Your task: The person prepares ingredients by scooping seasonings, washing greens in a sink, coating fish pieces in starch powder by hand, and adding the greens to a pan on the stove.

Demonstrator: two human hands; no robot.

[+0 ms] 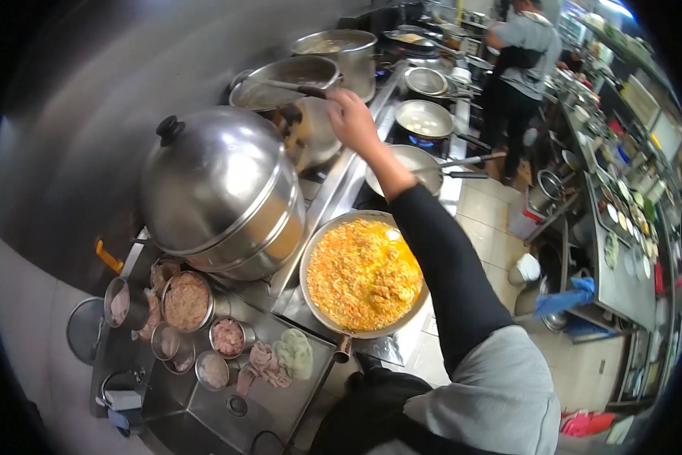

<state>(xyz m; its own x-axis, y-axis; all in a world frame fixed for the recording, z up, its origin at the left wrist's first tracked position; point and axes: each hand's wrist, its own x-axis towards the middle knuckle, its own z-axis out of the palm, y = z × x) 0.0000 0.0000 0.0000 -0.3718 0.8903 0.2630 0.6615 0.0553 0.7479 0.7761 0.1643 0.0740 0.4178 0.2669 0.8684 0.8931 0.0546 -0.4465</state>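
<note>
"Black cloth is what worries me: that sleeve (443, 258) hangs right over the edge of the wide pan (367, 334) of oily orange-yellow food (348, 277). Should the elbow drop, it could get soaked or scorched."

"And look, the forearm crosses above a smaller pan (424, 161). A knock could tip it, with a blue flame (422, 142) burning just beyond."

"Where's the black-handled utensil (311, 91)?"

"Across the rim of the tall pot (311, 136), shaft pointing inward; I can't make out its far end. A loose grip might let it slide in and splash."

"How firm is the grip, then?"

"The right hand (354, 123) looks closed around the handle's end, knuckles up, just beside the pot. The arm is nearly straight, stretched well forward, so I'd guess fine control is poor."

"And the left hand?"

"Out of sight from here; I can't tell what it's doing."
</note>
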